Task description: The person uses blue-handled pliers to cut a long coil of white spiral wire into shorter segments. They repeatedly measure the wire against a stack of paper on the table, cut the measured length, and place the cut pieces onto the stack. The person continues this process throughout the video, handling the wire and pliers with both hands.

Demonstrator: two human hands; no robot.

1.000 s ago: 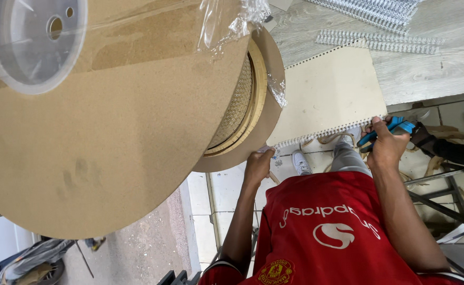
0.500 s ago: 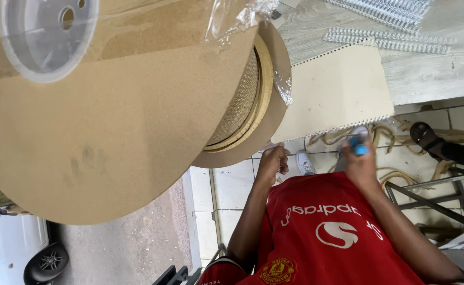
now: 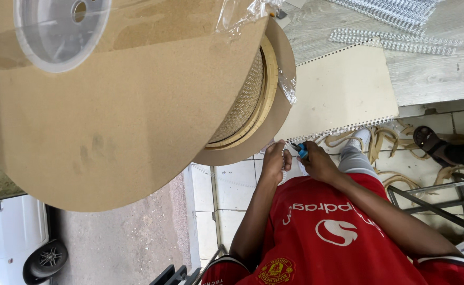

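Observation:
A cream spiral-bound pad (image 3: 342,95) lies on the wooden table (image 3: 432,79), its wire binding (image 3: 348,129) along the near edge. My left hand (image 3: 274,161) pinches the loose end of that wire at the pad's left corner. My right hand (image 3: 319,163) is closed around a small blue-handled cutter (image 3: 299,151), whose tip points at the wire beside my left fingers. Both hands nearly touch. My red shirt (image 3: 327,232) fills the bottom of the view.
A large cardboard spool (image 3: 110,132) of binding wire looms at the left, close to the hands. Loose wire binding strips (image 3: 395,39) lie on the table's far side. Paper strips (image 3: 400,140) litter the tiled floor beside a sandalled foot (image 3: 432,142), a metal frame (image 3: 432,206) and a white car (image 3: 10,243).
My right hand has slid the blue cutter left along the pad's wire edge, from its right end to the left corner. The left hand stays at that corner.

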